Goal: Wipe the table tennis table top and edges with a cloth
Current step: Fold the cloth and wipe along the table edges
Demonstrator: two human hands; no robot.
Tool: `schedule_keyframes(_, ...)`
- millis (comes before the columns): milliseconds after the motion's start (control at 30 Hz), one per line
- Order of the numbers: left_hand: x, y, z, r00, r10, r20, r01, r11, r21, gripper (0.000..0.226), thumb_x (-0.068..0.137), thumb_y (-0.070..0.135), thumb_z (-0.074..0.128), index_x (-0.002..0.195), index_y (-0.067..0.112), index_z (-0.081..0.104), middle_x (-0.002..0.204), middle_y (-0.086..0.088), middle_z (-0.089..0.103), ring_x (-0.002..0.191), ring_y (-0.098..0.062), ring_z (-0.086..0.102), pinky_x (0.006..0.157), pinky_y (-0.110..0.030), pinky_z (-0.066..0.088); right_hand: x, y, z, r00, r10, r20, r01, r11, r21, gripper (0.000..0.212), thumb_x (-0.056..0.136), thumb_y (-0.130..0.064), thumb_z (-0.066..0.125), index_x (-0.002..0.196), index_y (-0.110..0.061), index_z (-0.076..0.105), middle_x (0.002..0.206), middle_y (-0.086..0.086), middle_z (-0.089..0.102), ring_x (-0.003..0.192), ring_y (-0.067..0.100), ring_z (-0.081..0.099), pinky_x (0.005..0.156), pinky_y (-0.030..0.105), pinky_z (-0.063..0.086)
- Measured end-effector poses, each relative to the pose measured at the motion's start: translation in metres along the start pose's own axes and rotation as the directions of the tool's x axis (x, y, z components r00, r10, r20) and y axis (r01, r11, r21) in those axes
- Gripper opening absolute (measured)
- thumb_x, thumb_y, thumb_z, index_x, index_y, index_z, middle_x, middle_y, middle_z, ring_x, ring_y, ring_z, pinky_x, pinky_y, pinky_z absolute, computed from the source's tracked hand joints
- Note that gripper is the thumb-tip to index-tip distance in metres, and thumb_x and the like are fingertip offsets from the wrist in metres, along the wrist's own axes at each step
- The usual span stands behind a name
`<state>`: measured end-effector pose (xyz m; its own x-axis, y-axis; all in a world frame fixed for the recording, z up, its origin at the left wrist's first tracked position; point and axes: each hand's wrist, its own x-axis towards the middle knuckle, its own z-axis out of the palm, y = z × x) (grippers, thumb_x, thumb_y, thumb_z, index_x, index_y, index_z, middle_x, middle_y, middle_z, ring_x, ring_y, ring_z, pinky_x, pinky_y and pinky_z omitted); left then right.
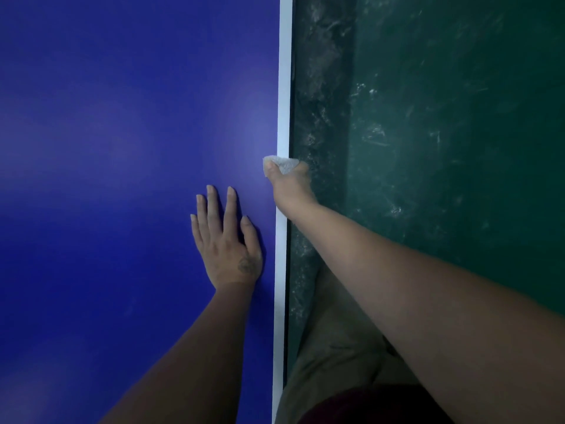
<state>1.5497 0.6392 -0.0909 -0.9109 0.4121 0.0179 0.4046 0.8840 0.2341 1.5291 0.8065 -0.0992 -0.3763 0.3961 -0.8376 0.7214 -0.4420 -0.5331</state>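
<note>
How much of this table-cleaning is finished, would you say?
Done: cannot tell; the blue table top shows no obvious dirt or wipe marks. In hand: the right hand grips the cloth at the white edge stripe, and the left hand rests flat on the top. Left: at least the edge stretching ahead of the cloth.

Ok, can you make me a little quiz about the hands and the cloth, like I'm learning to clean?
1. True or false: the left hand grips the cloth.
2. Where is the cloth? A) in the middle of the blue table top B) at the white edge stripe C) under the left hand
3. Fill in: the left hand rests ____ on the blue table top.

Key: 1 false, the right hand grips it; 2 B; 3 flat.
</note>
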Motion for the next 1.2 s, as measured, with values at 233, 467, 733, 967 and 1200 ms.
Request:
schedule_keyframes(233, 0.001, 0.002, -0.003, 0.999, -0.009, 0.032, 0.009, 1.0, 0.005, 0.056, 0.11, 0.026, 0.047, 0.165, 0.016, 0.045, 0.178, -0.01, 0.027, 0.167, -0.03, 0.017, 0.132, -0.059, 0.021, 0.033, -0.054, -0.019, 0.999, 0.01, 0.04, -0.01, 1.0, 0.006, 0.064, 0.107, -0.051, 0.057, 0.15, -0.011, 0.033, 0.157, 0.008, 0.044, 0.127, 0.027, 0.054, 0.099, 0.038, 0.043)
schedule_keyframes(467, 0.005, 0.003, -0.006, 0.995, -0.038, 0.097, 0.036, 0.999, 0.018, 0.058, 0.108, 0.026, 0.045, 0.164, 0.013, 0.044, 0.178, -0.011, 0.025, 0.167, -0.032, 0.016, 0.131, -0.063, 0.022, 0.026, -0.049, -0.016, 0.999, -0.044, 0.032, 0.046, 0.996, -0.079, 0.079, 0.1, -0.068, 0.05, 0.159, -0.019, 0.033, 0.156, 0.004, 0.046, 0.134, 0.029, 0.057, 0.112, 0.053, 0.048)
schedule_keyframes(733, 0.122, 0.042, 0.005, 0.998, 0.015, 0.054, -0.01, 0.995, -0.095, 0.051, 0.111, 0.022, 0.052, 0.16, 0.009, 0.048, 0.176, -0.012, 0.03, 0.166, -0.031, 0.02, 0.134, -0.057, 0.018, 0.017, -0.045, -0.01, 0.998, 0.05, -0.033, -0.052, 0.997, -0.064, 0.077, 0.107, -0.052, 0.056, 0.166, -0.015, 0.024, 0.167, 0.009, 0.037, 0.14, 0.03, 0.053, 0.107, 0.036, 0.042)
schedule_keyframes(967, 0.316, 0.096, 0.035, 0.988, 0.156, -0.017, -0.157, 0.985, -0.075, 0.054, 0.114, 0.034, 0.045, 0.165, 0.017, 0.042, 0.178, -0.013, 0.025, 0.166, -0.036, 0.016, 0.135, -0.053, 0.015, 0.065, -0.11, -0.022, 0.999, 0.047, -0.025, -0.047, 0.999, -0.023, 0.079, 0.106, -0.059, 0.052, 0.166, -0.017, 0.021, 0.164, 0.006, 0.039, 0.134, 0.03, 0.055, 0.1, 0.038, 0.046)
schedule_keyframes(1200, 0.334, 0.106, 0.042, 0.995, 0.086, -0.041, -0.086, 0.996, -0.008, 0.055, 0.113, 0.037, 0.042, 0.166, 0.024, 0.043, 0.178, -0.008, 0.027, 0.166, -0.031, 0.019, 0.135, -0.05, 0.014, 0.109, -0.169, -0.033, 0.998, 0.054, -0.039, -0.056, 0.998, -0.03, 0.061, 0.106, -0.057, 0.055, 0.147, -0.013, 0.041, 0.148, 0.009, 0.052, 0.118, 0.031, 0.061, 0.092, 0.039, 0.047)
